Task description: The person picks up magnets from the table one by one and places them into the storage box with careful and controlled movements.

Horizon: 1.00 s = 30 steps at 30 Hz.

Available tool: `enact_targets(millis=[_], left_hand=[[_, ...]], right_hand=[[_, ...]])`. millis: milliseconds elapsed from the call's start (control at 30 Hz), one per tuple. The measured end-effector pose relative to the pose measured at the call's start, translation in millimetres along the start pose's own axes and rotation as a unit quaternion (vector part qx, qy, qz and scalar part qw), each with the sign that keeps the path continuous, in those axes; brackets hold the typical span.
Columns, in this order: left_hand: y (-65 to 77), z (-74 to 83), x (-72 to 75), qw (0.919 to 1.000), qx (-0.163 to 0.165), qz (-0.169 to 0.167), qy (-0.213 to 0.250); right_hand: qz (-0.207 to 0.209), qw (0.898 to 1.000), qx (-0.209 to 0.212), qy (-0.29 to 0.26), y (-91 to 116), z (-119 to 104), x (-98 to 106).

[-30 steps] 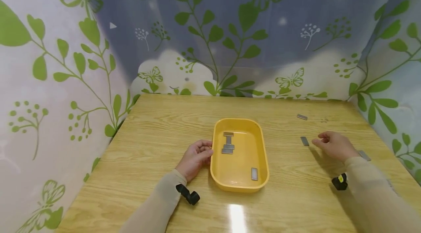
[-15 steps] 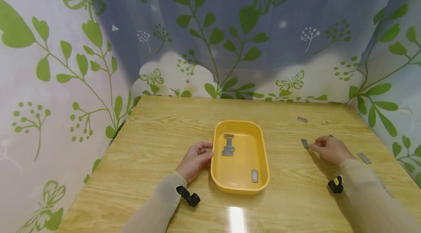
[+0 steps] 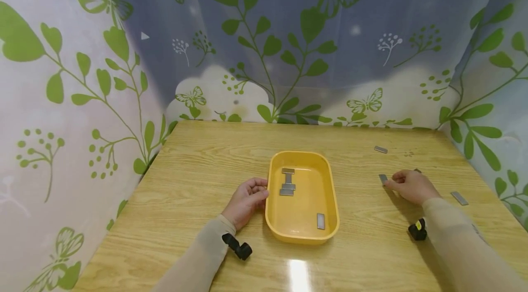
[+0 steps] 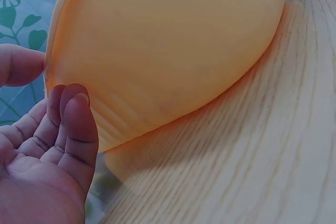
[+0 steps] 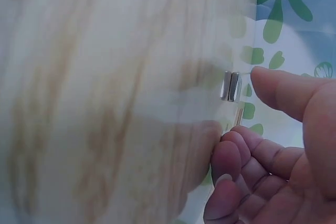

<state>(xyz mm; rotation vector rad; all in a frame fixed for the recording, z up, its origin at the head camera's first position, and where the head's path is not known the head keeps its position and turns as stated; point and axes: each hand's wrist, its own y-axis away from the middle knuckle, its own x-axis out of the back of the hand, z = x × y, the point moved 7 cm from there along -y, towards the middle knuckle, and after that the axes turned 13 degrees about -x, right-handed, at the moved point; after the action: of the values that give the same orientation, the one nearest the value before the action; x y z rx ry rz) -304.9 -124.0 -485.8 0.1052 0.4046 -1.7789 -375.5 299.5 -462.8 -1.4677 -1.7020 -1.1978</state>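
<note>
In the head view, a yellow tray (image 3: 302, 234) stands mid-table with several small grey rectangular metal bars (image 3: 287, 192) inside. Most of them touch in a cluster at the left, and a single metal bar (image 3: 320, 221) lies at the lower right. My left hand (image 3: 246, 200) touches the tray's left wall from outside; the left wrist view shows bent fingertips (image 4: 79, 108) against that wall. To the right, my right hand (image 3: 414, 186) has its fingertips at the lower end of a grey metal bar (image 3: 383, 178) flat on the table. The right wrist view shows thumb and fingers apart.
More metal bars lie on the wooden table (image 3: 206, 154): one bar (image 3: 381, 149) at the back right, another bar (image 3: 459, 198) beside the right forearm, and a dark piece (image 3: 418, 171) partly behind the right hand. Patterned cloth (image 3: 247, 53) encloses the table's back and sides.
My right hand has moved left and slightly down to the metal bar, uncovering the bar behind its wrist. The left hand and the tray stay together, with only a small shift of the whole view.
</note>
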Motion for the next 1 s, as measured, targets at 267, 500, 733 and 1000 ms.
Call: enact_targets(millis=[267, 500, 733, 1000], left_hand=[[0.5, -0.4, 0.1, 1.0, 0.0, 0.0, -0.003], [0.5, -0.4, 1.0, 1.0, 0.002, 0.002, -0.003], [0.9, 0.0, 1.4, 1.0, -0.001, 0.0, -0.004], [0.8, 0.2, 0.7, 1.0, -0.003, -0.001, -0.002]], right_hand=[[-0.002, 1.0, -0.008, 0.009, -6, -1, -3], [0.005, 1.0, -0.024, 0.009, -8, -5, -1], [0.007, 1.0, -0.029, -0.002, -11, -12, -1], [0.018, 0.999, -0.027, -0.007, -18, -15, -5]])
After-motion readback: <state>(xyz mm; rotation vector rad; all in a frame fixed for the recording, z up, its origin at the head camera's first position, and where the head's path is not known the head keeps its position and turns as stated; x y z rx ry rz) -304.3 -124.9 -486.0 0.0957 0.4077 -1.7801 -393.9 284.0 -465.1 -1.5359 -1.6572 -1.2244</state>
